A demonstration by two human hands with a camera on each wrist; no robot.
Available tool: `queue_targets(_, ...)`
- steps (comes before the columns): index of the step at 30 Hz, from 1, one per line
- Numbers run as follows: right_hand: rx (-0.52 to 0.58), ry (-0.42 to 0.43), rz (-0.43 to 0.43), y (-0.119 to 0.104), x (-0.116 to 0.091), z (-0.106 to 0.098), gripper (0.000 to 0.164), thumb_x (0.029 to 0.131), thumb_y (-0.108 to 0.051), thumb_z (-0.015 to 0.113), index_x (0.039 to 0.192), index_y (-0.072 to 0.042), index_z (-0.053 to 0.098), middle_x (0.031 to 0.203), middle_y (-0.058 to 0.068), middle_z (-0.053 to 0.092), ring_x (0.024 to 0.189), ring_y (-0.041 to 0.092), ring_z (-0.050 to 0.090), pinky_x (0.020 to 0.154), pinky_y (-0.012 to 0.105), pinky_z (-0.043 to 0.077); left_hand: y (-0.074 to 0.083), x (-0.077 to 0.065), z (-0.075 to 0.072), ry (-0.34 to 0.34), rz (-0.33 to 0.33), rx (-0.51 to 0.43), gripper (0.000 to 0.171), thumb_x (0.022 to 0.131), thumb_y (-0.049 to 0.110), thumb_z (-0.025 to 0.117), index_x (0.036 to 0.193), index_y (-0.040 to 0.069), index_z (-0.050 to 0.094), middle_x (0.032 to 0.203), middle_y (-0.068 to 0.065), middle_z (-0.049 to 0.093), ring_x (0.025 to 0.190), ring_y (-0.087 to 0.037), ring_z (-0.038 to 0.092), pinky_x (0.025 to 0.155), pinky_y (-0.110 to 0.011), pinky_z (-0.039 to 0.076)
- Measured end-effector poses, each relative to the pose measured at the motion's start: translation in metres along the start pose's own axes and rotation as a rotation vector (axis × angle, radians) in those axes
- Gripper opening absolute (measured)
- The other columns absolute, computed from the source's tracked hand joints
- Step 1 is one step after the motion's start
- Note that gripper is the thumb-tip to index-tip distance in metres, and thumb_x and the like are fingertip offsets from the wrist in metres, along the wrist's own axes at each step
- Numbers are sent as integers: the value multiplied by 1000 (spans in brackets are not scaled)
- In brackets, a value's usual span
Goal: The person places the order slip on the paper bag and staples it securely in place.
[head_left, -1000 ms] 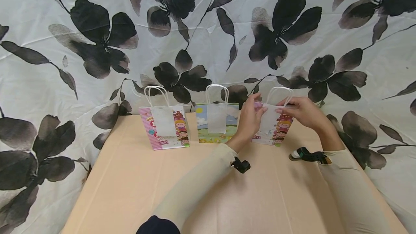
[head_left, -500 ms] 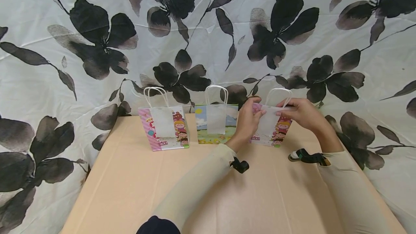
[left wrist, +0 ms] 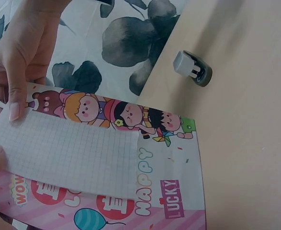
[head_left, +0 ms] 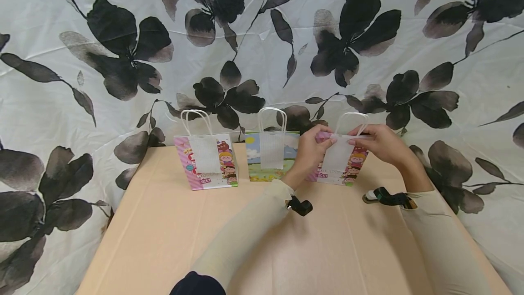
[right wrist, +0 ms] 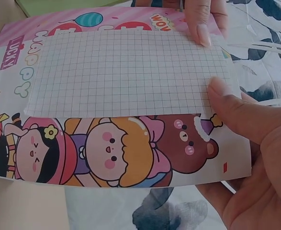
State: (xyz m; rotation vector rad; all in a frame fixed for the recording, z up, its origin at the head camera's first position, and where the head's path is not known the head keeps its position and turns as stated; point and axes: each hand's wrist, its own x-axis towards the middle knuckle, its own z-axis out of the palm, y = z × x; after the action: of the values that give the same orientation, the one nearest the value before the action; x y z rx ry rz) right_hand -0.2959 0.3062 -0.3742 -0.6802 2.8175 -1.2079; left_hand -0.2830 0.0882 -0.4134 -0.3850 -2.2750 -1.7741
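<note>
A pink-and-white paper gift bag (head_left: 356,163) with cartoon figures and a white handle stands at the right of the row. Its front carries a sheet of grid-lined paper (right wrist: 126,72), level with the bag's top edge. My left hand (head_left: 311,151) pinches the top left corner, thumb in front and fingers behind. At the top right, my right hand (head_left: 385,144) pinches the edge the same way, its thumb (right wrist: 221,91) on the paper's end. The wrist views show both thumbs on the front; most other fingers are hidden behind the bag.
A matching pink bag (head_left: 227,163) stands at the left, and a bag with a meadow picture (head_left: 254,158) in the middle, close to my left hand. Each has a white paper on its front. The tan table (head_left: 245,231) ends at a floral cloth (head_left: 282,58) behind.
My left hand has shifted slightly down and left, with its fingertips lower on the right bag's top corner. The right hand stays nearly still. The other bags stand where they were.
</note>
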Motion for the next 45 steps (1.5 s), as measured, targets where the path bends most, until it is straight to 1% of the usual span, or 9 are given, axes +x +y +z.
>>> queue_targets(7, -4, -23, 3, 0, 0, -1, 25, 99, -19, 68, 118, -4, 71, 112, 17, 71, 92, 28, 70, 75, 30, 58, 1, 2, -2, -15, -4, -11, 18, 90, 9, 77, 106, 11, 70, 101, -5, 74, 73, -5, 69, 65, -18, 56)
queue_targets(13, -8, 12, 3, 2, -4, -2, 27, 95, -17, 73, 118, -5, 71, 113, 15, 71, 89, 24, 69, 73, 24, 56, 2, 3, -3, -21, 0, -6, 17, 89, 9, 78, 104, 12, 71, 97, -4, 76, 73, -4, 68, 65, -18, 56)
queue_targets(19, -6, 27, 36, 16, -19, -10, 45, 93, -19, 75, 132, -3, 60, 130, 15, 59, 109, 33, 60, 80, 13, 50, 2, 3, -3, -40, -19, 8, 16, 90, 11, 77, 105, 14, 70, 97, -1, 75, 76, -5, 66, 68, -18, 55)
queue_targets(23, -32, -3, 73, 29, -31, -15, 62, 95, -26, 73, 145, 0, 47, 138, 21, 53, 123, 44, 54, 84, 22, 54, 2, 3, -3, -47, -23, 18, 16, 91, 12, 76, 105, 15, 70, 97, -1, 74, 76, -6, 65, 68, -18, 54)
queue_targets(27, -44, -60, 79, 46, -42, -16, 59, 98, -27, 70, 143, 4, 48, 137, 27, 55, 124, 50, 54, 84, 24, 54, 1, 3, -3, -52, -29, 8, 16, 92, 11, 76, 106, 15, 69, 98, -1, 74, 77, -5, 65, 68, -17, 54)
queue_targets(31, -38, -145, 74, 65, -53, -11, 48, 98, -25, 70, 136, 1, 57, 133, 23, 61, 120, 44, 59, 83, 16, 50, 0, 3, -2, -55, -28, -3, 16, 92, 10, 75, 106, 15, 68, 97, -1, 74, 76, -4, 64, 67, -17, 53)
queue_targets(34, -35, -209, 81, 78, -63, -4, 43, 97, -24, 71, 131, 0, 62, 128, 20, 66, 116, 39, 61, 83, 19, 52, 0, 3, -2, -55, -22, 0, 17, 92, 10, 75, 106, 15, 68, 97, 0, 73, 76, -5, 63, 66, -17, 53)
queue_targets(41, 19, -355, 80, 108, -78, 6, 34, 95, -21, 73, 123, -2, 68, 123, 17, 70, 110, 14, 63, 87, 22, 51, 0, 3, -4, -62, -21, 10, 17, 93, 10, 74, 107, 15, 67, 98, 0, 72, 78, -5, 63, 67, -17, 53)
queue_targets(45, 28, -406, 109, 115, -84, 11, 34, 92, -23, 76, 121, -5, 71, 120, 12, 70, 106, 9, 61, 86, 25, 51, 0, 5, -4, -76, -22, 2, 17, 93, 9, 74, 107, 14, 66, 99, -1, 72, 81, -5, 63, 69, -16, 53)
